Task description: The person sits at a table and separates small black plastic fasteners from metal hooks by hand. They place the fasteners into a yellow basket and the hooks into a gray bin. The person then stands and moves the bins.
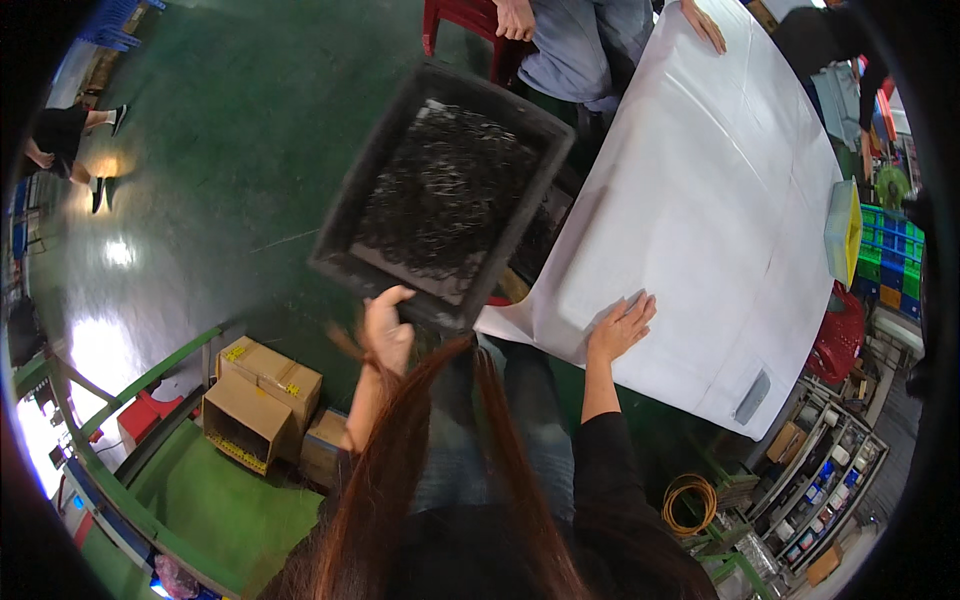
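A black rectangular tray lies left of the white-covered table, and many small, thin dark pieces are heaped inside it. At its near rim is my left hand, slightly blurred, one digit over the edge and the others curled; it appears closed on the tray. What supports the tray from below is mostly hidden. My right hand rests flat and open on the near-left part of the white table cover, with nothing seen in it. Long hair hangs between my forearms.
Across the table sits a person in jeans, one hand on the cover. Cardboard boxes stand on a green surface at lower left. A yellow-green bin is at the table's right edge. A coiled orange cable hangs lower right.
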`<state>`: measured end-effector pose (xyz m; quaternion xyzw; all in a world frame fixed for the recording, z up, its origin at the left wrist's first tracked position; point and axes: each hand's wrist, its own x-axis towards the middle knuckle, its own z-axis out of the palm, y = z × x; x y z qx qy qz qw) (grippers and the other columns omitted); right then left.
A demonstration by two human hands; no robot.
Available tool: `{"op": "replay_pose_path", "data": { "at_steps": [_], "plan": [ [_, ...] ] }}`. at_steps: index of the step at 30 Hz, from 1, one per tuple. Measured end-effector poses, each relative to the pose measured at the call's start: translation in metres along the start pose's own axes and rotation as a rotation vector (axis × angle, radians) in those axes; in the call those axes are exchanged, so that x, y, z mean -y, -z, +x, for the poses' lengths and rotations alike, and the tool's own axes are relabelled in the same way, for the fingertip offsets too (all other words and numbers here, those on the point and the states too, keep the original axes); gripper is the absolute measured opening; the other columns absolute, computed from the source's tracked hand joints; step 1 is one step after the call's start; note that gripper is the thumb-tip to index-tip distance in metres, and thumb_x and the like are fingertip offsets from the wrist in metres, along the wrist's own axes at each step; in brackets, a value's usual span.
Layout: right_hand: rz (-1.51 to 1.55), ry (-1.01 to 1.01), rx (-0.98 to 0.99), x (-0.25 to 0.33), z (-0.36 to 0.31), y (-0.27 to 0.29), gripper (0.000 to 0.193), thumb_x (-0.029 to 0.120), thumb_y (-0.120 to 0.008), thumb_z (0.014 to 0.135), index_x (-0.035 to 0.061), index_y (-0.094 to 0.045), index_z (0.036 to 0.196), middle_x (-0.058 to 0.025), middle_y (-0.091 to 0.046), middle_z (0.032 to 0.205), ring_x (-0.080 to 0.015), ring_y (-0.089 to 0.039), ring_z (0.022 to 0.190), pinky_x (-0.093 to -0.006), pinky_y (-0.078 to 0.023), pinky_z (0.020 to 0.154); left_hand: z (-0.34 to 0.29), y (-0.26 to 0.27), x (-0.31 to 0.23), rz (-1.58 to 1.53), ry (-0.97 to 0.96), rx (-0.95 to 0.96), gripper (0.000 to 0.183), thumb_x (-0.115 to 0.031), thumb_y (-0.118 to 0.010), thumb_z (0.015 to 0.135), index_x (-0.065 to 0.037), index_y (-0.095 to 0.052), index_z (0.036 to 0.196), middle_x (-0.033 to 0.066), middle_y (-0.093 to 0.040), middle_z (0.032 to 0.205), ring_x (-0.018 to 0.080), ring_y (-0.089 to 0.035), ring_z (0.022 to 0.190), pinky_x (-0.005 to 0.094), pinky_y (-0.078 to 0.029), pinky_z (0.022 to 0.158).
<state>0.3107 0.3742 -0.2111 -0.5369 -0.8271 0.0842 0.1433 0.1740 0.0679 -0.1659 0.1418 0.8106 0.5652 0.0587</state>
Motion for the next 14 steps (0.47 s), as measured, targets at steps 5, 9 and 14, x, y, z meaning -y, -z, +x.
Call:
{"op": "replay_pose_path", "data": {
  "at_steps": [5,9,14],
  "plan": [
    [-0.018,0.015,-0.025,-0.003,-0.004,0.002,0.043,0.026,-0.037,0.091,0.0088,-0.035,0.131,-0.0106,-0.029,0.139,-0.0275,-0.021,0.131,-0.0485,-0.015,0.105,0.023,-0.125,0.034,-0.773,0.861,-0.298,0.04,-0.009,-0.055,0.067,0.0,-0.05,0.106,0.0103,-0.05,0.096,0.0232,-0.049,0.087,0.0321,-0.038,0.084],
    [-0.035,0.018,-0.012,0.003,-0.01,0.006,0.044,0.027,-0.037,0.091,0.0086,-0.034,0.131,-0.0113,-0.028,0.139,-0.0282,-0.021,0.131,-0.049,-0.014,0.105,-0.005,-0.14,0.051,0.059,0.272,-0.005,0.039,0.001,-0.06,0.058,-0.006,-0.058,0.096,0.0166,-0.051,0.098,0.0302,-0.048,0.095,0.0372,-0.035,0.091],
    [0.014,0.023,-0.013,0.011,-0.011,0.009,0.045,0.029,-0.037,0.092,0.0094,-0.033,0.132,-0.0109,-0.026,0.14,-0.0285,-0.019,0.132,-0.0498,-0.013,0.105,-0.011,-0.141,0.071,0.39,0.237,0.179,0.043,-0.003,-0.062,0.066,-0.006,-0.051,0.108,0.0137,-0.047,0.11,0.0315,-0.046,0.099,0.0362,-0.039,0.087]
  ]
}}
